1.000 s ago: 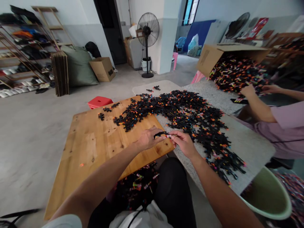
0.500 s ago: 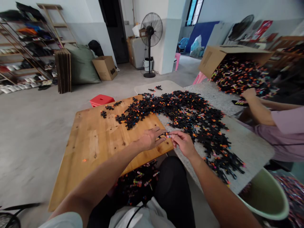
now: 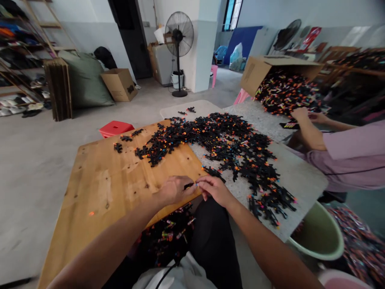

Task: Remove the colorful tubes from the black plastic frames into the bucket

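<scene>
Newly lying on the speckled grey stone counter (image 3: 297, 172), just beside the brown wooden counter's (image 3: 90, 176) near right corner, is a slim black plastic piece (image 3: 214, 173). The left hand (image 3: 173, 190) pinches another small dark piece (image 3: 188, 186); the right hand's (image 3: 217, 190) narrowed fingertips meet its end.

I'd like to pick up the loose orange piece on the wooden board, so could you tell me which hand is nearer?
Left. The left hand is to the right of the orange piece; the right hand is farther off on that same side.
</scene>
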`<control>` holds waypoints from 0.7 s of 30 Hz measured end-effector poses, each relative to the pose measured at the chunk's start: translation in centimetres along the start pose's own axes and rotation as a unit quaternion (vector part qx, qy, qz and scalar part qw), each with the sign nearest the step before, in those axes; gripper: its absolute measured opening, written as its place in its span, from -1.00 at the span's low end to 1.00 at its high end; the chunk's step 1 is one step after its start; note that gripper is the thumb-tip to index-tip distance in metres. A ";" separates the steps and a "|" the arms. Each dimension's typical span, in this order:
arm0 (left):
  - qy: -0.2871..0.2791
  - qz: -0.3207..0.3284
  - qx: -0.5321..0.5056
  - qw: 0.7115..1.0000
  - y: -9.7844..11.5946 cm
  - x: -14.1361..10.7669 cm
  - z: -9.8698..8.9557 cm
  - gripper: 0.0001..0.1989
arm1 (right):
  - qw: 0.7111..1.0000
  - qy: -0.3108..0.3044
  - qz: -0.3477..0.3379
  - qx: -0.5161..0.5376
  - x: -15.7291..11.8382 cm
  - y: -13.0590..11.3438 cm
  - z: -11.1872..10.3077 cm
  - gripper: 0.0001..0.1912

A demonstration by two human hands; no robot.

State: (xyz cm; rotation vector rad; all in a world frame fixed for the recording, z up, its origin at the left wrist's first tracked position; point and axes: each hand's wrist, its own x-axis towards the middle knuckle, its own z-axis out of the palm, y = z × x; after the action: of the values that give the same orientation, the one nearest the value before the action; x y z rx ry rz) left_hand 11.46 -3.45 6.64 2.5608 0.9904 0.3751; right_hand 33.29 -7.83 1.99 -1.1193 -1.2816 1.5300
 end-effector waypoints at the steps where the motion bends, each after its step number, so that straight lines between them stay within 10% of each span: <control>1: -0.036 -0.002 0.000 0.999 0.3 -0.9 -0.1 -0.59 | 0.998 -0.055 0.022 -0.035 0.2 0.1 -1.0 -0.57; 3: -0.131 0.018 0.003 0.991 0.9 -2.9 -0.2 -0.61 | 0.982 -0.078 0.052 -0.164 1.1 0.0 -3.7 -0.61; 7: -0.311 -0.001 0.057 0.949 2.0 -7.2 1.1 -0.73 | 0.852 0.172 0.061 -0.491 4.6 -1.4 -10.2 -0.69; 11: -0.381 -0.065 0.082 0.919 2.4 -9.4 2.8 -0.80 | 0.784 0.249 0.075 -0.564 9.3 -2.9 -14.6 -0.62; 15: -0.297 -0.009 -0.017 0.955 1.9 -6.5 2.3 -0.83 | 0.757 0.224 0.097 -0.606 13.7 -3.1 -16.1 -0.64; 21: -0.045 0.035 -0.009 0.998 -1.0 4.4 4.9 -0.75 | 0.742 0.175 0.120 -0.636 17.8 -2.2 -15.9 -0.69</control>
State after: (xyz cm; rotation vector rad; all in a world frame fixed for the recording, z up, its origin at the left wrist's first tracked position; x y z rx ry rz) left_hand 15.84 -0.98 2.31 2.5777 0.8645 0.2842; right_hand 44.04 13.54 0.66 -2.3329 -1.9597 0.3056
